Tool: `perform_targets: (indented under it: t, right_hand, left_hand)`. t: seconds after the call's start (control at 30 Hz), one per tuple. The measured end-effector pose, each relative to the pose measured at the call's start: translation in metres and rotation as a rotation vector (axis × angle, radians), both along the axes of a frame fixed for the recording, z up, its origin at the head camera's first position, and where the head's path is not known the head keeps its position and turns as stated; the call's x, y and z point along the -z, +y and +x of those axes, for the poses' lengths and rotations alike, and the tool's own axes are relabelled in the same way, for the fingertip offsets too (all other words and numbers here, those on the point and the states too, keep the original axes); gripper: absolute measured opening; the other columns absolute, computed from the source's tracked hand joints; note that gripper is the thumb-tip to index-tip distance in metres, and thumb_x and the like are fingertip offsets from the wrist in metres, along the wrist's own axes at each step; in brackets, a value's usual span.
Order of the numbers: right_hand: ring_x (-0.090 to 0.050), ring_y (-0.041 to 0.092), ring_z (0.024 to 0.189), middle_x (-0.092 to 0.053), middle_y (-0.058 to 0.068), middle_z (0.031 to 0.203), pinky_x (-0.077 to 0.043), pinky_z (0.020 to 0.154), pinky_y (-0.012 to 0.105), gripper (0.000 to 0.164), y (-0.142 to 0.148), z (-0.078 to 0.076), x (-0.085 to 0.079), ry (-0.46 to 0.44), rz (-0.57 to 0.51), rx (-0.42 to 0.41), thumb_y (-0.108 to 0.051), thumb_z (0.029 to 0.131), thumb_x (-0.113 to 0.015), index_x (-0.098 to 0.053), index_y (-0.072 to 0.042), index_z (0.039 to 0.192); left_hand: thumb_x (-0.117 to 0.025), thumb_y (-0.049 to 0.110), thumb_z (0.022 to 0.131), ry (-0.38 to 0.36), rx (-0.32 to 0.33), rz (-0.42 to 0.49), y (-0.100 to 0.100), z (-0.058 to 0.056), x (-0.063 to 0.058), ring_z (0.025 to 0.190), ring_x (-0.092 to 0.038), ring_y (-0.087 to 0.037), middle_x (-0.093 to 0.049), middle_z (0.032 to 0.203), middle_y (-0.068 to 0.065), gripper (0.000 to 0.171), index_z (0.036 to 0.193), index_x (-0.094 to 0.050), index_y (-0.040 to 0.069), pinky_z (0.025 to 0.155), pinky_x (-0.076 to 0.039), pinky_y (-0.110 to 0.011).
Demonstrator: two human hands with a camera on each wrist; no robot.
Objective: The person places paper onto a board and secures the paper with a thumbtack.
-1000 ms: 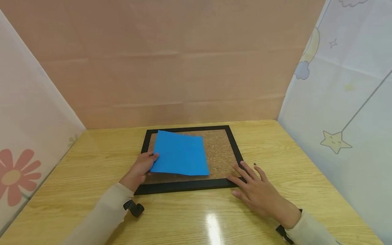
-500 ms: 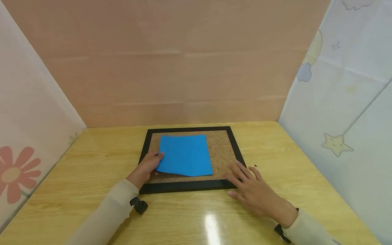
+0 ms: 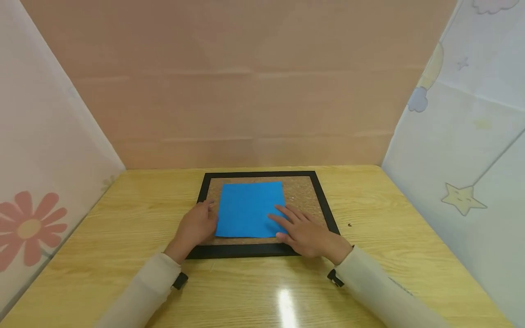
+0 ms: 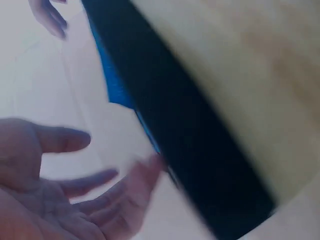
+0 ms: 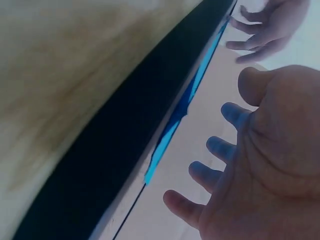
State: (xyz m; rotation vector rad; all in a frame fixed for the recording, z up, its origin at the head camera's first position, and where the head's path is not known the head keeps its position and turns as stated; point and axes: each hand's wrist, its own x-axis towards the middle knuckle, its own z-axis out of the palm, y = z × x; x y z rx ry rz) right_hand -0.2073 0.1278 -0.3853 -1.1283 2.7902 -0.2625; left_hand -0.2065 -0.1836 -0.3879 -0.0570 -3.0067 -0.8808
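Observation:
A blue square sheet [image 3: 250, 209] lies over the cork board [image 3: 258, 250], which has a black frame and rests on the table. Beside the sheet's left edge is my left hand [image 3: 194, 225]; its thumb and fingers stand apart with nothing between them in the left wrist view. My right hand [image 3: 307, 234] reaches over the board's lower right, spread fingers at the sheet's right edge. In the right wrist view the right hand [image 5: 270, 150] shows extended fingers, close over the blue sheet [image 5: 175, 117], whose near edge looks slightly wavy.
On the wooden table [image 3: 389, 255], right of the board, lies a tiny dark object [image 3: 350, 224]. A small pale spot [image 3: 291, 198] shows on the bare cork. Decorated fabric panels [image 3: 254, 91] enclose the table at the back and both sides.
The sheet, earlier held by its left edge and tilted over the board, has come down flatter and straighter. My left hand has let go of it; my right hand has moved left onto its right edge.

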Motion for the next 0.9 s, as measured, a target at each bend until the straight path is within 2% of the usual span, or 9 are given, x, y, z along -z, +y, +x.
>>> perform_targets:
  t: [0.1, 0.17, 0.23, 0.3, 0.47, 0.57, 0.73, 0.9]
  right_hand:
    - [-0.015, 0.038, 0.155, -0.014, 0.011, 0.168, -0.022, 0.119, 0.064, 0.054, -0.006, -0.008, 0.001, -0.011, 0.045, 0.005, -0.038, 0.109, -0.034, -0.024, -0.022, 0.160]
    - [-0.016, 0.037, 0.155, -0.015, 0.011, 0.168, -0.023, 0.119, 0.062, 0.052, -0.008, -0.012, 0.003, 0.009, 0.097, -0.002, -0.037, 0.110, -0.032, -0.024, -0.022, 0.159]
    - [-0.017, 0.035, 0.155, -0.016, 0.010, 0.168, -0.024, 0.120, 0.060, 0.051, -0.010, -0.014, 0.005, 0.024, 0.166, -0.006, -0.036, 0.110, -0.029, -0.023, -0.025, 0.160]
    - [-0.017, 0.033, 0.155, -0.017, 0.007, 0.168, -0.024, 0.120, 0.058, 0.050, -0.012, -0.015, 0.006, 0.029, 0.219, -0.001, -0.035, 0.111, -0.028, -0.022, -0.028, 0.160]
    - [-0.018, 0.028, 0.156, -0.017, 0.000, 0.168, -0.023, 0.122, 0.055, 0.050, -0.017, -0.015, 0.009, 0.002, 0.288, 0.049, -0.036, 0.111, -0.028, -0.019, -0.036, 0.159]
    - [-0.017, 0.025, 0.156, -0.015, -0.003, 0.169, -0.022, 0.123, 0.054, 0.050, -0.019, -0.015, 0.009, -0.012, 0.318, 0.070, -0.038, 0.110, -0.026, -0.017, -0.038, 0.159]
    - [-0.017, 0.024, 0.156, -0.015, -0.005, 0.169, -0.022, 0.123, 0.053, 0.050, -0.021, -0.015, 0.009, -0.030, 0.321, 0.087, -0.038, 0.110, -0.027, -0.017, -0.039, 0.159]
    - [-0.019, 0.027, 0.156, -0.017, -0.001, 0.168, -0.024, 0.122, 0.055, 0.050, -0.021, -0.014, 0.005, -0.038, 0.314, 0.071, -0.036, 0.110, -0.030, -0.020, -0.037, 0.159]
  left_hand:
    - [-0.058, 0.018, 0.100, 0.075, 0.122, -0.152, 0.008, 0.004, -0.005, 0.103, -0.064, -0.034, -0.057, 0.133, -0.024, 0.046, 0.142, -0.052, 0.001, 0.085, -0.056, -0.049]
    - [-0.064, 0.020, 0.098, 0.089, 0.218, -0.229, 0.013, 0.005, -0.009, 0.123, -0.056, -0.041, -0.051, 0.142, -0.024, 0.049, 0.142, -0.053, 0.004, 0.098, -0.050, -0.056]
    - [-0.067, 0.024, 0.096, 0.066, 0.297, -0.291, 0.016, 0.003, -0.013, 0.138, -0.042, -0.048, -0.044, 0.150, -0.023, 0.053, 0.145, -0.052, 0.009, 0.106, -0.042, -0.063]
    - [-0.068, 0.028, 0.095, 0.032, 0.367, -0.349, 0.017, -0.002, -0.017, 0.145, -0.029, -0.050, -0.036, 0.157, -0.021, 0.058, 0.148, -0.049, 0.014, 0.108, -0.036, -0.068]
    - [-0.068, 0.036, 0.093, -0.088, 0.490, -0.424, 0.015, -0.028, -0.027, 0.153, -0.006, -0.049, -0.016, 0.168, -0.014, 0.071, 0.155, -0.037, 0.023, 0.114, -0.021, -0.072]
    - [-0.072, 0.037, 0.090, -0.166, 0.544, -0.404, 0.016, -0.043, -0.032, 0.154, -0.003, -0.047, -0.011, 0.169, -0.011, 0.080, 0.158, -0.031, 0.026, 0.116, -0.019, -0.071]
    - [-0.082, 0.032, 0.082, -0.241, 0.599, -0.342, 0.023, -0.059, -0.032, 0.154, -0.012, -0.043, -0.017, 0.168, -0.009, 0.090, 0.157, -0.033, 0.025, 0.116, -0.024, -0.068]
    - [-0.085, 0.027, 0.078, -0.331, 0.544, -0.316, 0.028, -0.064, -0.021, 0.155, -0.006, -0.042, -0.014, 0.169, -0.005, 0.093, 0.156, -0.034, 0.027, 0.115, -0.021, -0.071]
